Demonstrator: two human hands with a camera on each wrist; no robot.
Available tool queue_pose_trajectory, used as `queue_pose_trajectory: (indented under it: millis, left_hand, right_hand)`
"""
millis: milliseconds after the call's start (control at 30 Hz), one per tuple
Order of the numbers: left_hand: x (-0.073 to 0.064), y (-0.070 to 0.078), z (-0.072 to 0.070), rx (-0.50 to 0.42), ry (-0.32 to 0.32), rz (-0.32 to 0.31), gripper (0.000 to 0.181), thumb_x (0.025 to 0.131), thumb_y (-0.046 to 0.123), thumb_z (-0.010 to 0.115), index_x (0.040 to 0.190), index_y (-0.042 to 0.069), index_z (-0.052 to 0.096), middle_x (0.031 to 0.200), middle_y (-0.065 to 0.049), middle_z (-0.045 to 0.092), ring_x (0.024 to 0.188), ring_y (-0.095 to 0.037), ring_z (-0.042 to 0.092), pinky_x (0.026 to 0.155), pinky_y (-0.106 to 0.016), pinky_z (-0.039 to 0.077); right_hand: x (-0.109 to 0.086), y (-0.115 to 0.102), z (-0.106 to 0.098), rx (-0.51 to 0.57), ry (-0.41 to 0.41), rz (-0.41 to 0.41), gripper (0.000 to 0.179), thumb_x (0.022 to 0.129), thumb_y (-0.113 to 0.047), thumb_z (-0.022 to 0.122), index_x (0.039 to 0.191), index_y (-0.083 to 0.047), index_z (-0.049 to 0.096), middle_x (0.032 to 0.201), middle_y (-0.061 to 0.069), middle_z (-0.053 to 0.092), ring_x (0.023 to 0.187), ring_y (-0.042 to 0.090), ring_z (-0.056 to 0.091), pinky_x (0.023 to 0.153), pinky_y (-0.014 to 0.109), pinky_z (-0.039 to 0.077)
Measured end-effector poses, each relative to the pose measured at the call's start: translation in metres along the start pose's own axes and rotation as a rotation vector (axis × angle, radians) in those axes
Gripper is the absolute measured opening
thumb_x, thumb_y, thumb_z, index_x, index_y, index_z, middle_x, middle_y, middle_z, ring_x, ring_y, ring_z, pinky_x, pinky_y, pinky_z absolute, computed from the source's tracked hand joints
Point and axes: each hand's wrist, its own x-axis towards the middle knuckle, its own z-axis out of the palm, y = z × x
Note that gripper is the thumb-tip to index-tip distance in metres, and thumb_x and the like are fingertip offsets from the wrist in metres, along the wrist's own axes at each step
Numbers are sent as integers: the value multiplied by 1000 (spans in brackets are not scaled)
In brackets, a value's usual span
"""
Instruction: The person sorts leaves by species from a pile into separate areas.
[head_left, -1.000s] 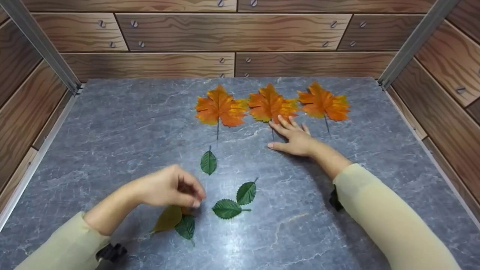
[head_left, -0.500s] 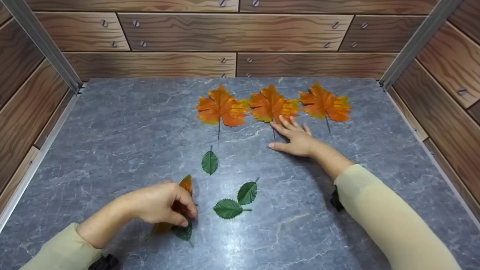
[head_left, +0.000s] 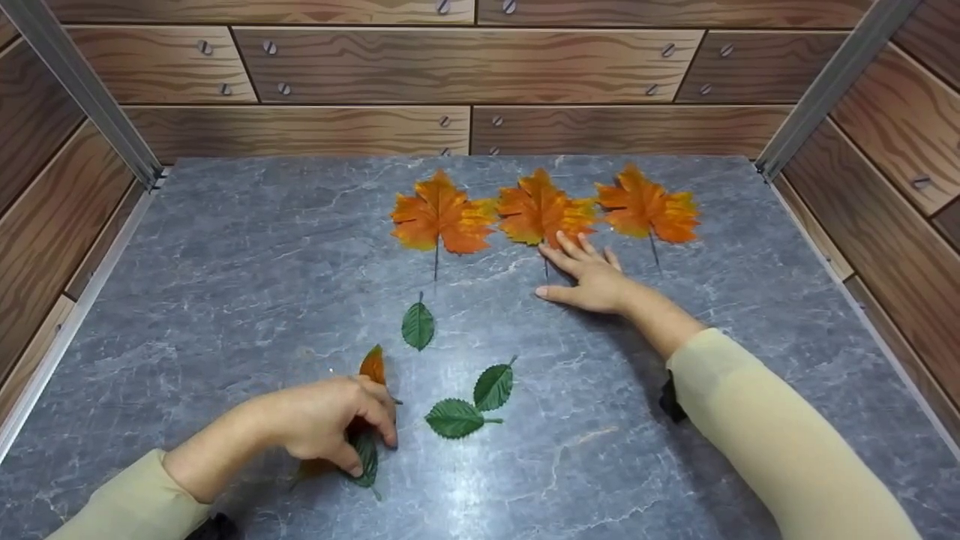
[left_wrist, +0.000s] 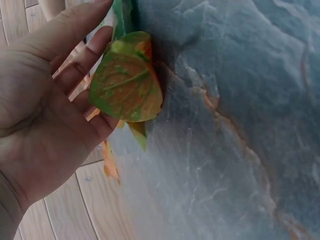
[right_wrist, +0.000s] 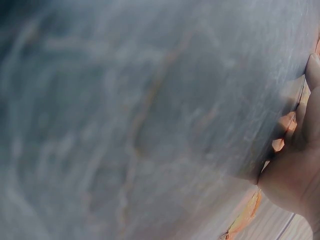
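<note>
My left hand (head_left: 330, 420) is low over the pile at the front left, thumb and fingertips pinching a dark green leaf (head_left: 366, 459). Under and beyond that hand an orange leaf (head_left: 373, 364) sticks out, mostly hidden. A yellow-green leaf (left_wrist: 126, 87) shows below the fingers in the left wrist view. My right hand (head_left: 589, 277) lies spread at the back, its fingertips resting on the lower edge of the middle orange maple leaf (head_left: 541, 206). Its thumb is left of that leaf's stem.
Two more maple leaves flank the middle one: a left maple leaf (head_left: 441, 214) and a right maple leaf (head_left: 646, 204). Three single green leaves, including an upright leaf (head_left: 418, 325), lie mid-table. Wood-patterned walls (head_left: 465, 67) enclose the grey marbled table (head_left: 247, 247).
My left hand came down onto the small pile and took the green leaf between thumb and fingers, shifting it slightly. The right hand stayed where it was.
</note>
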Motion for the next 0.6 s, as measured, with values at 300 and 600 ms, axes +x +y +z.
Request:
queue_pose_trajectory:
  millis: [300, 600]
  left_hand:
    - [5, -4, 4, 7, 16, 39, 25, 77, 10, 94, 97, 23, 84, 107, 17, 60, 114, -8, 54, 102, -32, 49]
    - [10, 3, -2, -24, -14, 39, 15, 82, 10, 91, 85, 21, 83, 97, 20, 64, 99, -1, 59, 90, -26, 52]
  right_hand:
    - [-2, 0, -1, 8, -2, -12, 90, 101, -73, 52, 172, -32, 14, 178, 4, -6, 161, 36, -16, 121, 70, -15]
    - [-1, 1, 1, 4, 8, -15, 91, 101, -73, 53, 172, -31, 16, 178, 6, -5, 161, 37, -16, 121, 71, -15]
